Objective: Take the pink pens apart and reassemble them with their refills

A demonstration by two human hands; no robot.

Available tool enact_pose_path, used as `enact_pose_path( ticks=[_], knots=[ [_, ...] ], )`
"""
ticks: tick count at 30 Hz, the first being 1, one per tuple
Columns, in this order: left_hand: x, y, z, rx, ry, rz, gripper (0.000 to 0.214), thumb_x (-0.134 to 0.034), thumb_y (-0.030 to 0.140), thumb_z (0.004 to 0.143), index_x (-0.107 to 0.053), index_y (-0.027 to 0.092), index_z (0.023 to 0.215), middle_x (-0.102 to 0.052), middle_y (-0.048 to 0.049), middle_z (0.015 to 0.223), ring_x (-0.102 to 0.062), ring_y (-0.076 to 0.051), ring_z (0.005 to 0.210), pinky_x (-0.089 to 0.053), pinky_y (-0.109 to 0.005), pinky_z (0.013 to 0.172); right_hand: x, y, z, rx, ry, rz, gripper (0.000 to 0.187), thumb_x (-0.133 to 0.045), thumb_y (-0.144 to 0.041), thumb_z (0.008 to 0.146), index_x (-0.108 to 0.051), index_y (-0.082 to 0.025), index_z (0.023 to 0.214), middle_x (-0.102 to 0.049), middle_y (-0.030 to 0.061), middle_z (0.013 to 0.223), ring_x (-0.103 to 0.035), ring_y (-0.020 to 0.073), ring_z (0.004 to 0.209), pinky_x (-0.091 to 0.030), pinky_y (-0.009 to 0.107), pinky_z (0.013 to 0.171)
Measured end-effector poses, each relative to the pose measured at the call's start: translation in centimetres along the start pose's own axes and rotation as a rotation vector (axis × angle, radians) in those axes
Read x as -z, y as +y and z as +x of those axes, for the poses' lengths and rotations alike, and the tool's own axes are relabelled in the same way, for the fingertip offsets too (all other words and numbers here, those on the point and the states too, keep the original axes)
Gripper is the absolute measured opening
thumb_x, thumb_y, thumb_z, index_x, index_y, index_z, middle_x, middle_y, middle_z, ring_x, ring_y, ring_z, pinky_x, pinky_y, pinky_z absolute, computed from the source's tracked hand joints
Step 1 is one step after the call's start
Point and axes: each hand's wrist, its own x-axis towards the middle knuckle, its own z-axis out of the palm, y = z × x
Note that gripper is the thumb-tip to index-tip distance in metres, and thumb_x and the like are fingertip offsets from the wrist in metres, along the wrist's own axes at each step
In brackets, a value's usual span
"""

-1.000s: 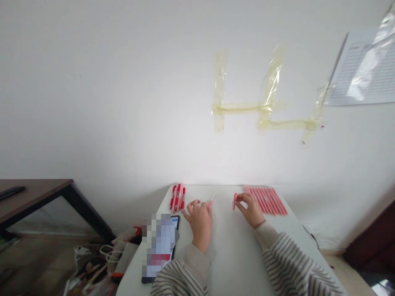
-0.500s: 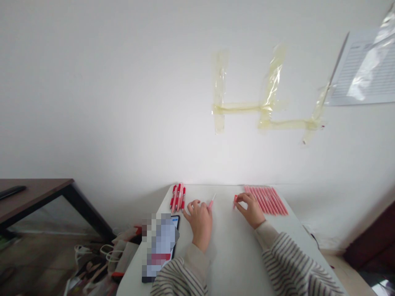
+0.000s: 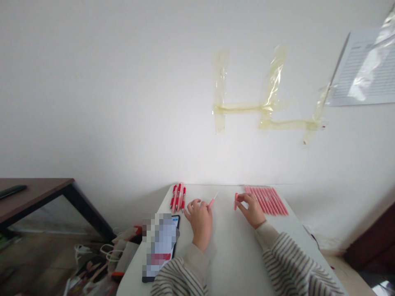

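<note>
My left hand (image 3: pixel 200 222) is over the white table (image 3: pixel 233 255), pinching a pink pen piece (image 3: pixel 211 202) between thumb and finger. A thin whitish point sticks out of that piece, up and to the right; its lower end is hidden by my fingers. My right hand (image 3: pixel 252 210) pinches a short pink pen part (image 3: pixel 236 202), held nearly upright. The two pieces are apart. Just beyond my right hand lies a row of pink pen barrels (image 3: pixel 270 200), side by side. To the left of my left hand sits a group of red and pink pens (image 3: pixel 178 198).
A phone (image 3: pixel 163 246), its screen partly blurred, lies at the table's left edge. Behind the table stands a white wall (image 3: pixel 123 102) with yellowed tape. A dark brown desk (image 3: pixel 37 189) is at the left, with bags (image 3: pixel 120 255) on the floor beside it.
The pink piece in my left hand has tilted slightly to the right. In my right hand the pen part has turned a little and shows more of its length.
</note>
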Motion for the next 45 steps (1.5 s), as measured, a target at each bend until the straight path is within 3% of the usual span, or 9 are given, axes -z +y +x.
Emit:
enact_pose_path(
  ticks=[8,16,29,45],
  knots=[
    [0.19,0.33,0.07,-0.014,-0.002,-0.091,0.016,-0.059,0.029,0.087,-0.075,0.027,0.092,-0.061,-0.0057,0.118,-0.046,-0.026,0.116,-0.030,-0.046,0.104,-0.03,-0.12,0.06,-0.003,0.004,-0.034,0.021,-0.059,-0.040,0.090,-0.066,-0.024,0.103,-0.072,0.0059,0.089,-0.064,0.0255,0.093,-0.050,0.046,0.089],
    [0.03,0.26,0.01,-0.020,0.001,-0.101,0.016,-0.060,0.029,0.087,-0.075,0.027,0.092,-0.062,-0.0061,0.118,-0.047,-0.027,0.117,-0.031,-0.048,0.104,-0.11,-0.73,-0.15,-0.011,0.052,-0.073,0.017,-0.061,-0.039,0.088,-0.065,-0.025,0.097,-0.072,0.0055,0.088,-0.064,0.0247,0.093,-0.049,0.043,0.089],
    [0.05,0.41,0.10,-0.015,-0.029,-0.173,0.014,-0.061,0.027,0.085,-0.074,0.028,0.091,-0.060,-0.0056,0.117,-0.047,-0.026,0.116,-0.033,-0.046,0.104,0.03,-0.20,0.07,-0.073,-0.030,-0.003,0.024,-0.060,-0.043,0.088,-0.066,-0.023,0.100,-0.073,0.0050,0.086,-0.066,0.0242,0.090,-0.050,0.042,0.087],
    [0.15,0.39,0.10,-0.016,-0.037,-0.205,0.015,-0.061,0.027,0.087,-0.073,0.031,0.094,-0.058,-0.0041,0.117,-0.045,-0.026,0.115,-0.033,-0.044,0.102,0.53,-0.54,0.13,0.083,0.022,-0.237,0.023,-0.054,-0.033,0.092,-0.073,-0.028,0.104,-0.069,0.0063,0.091,-0.058,0.0263,0.096,-0.045,0.043,0.091]
  ],
)
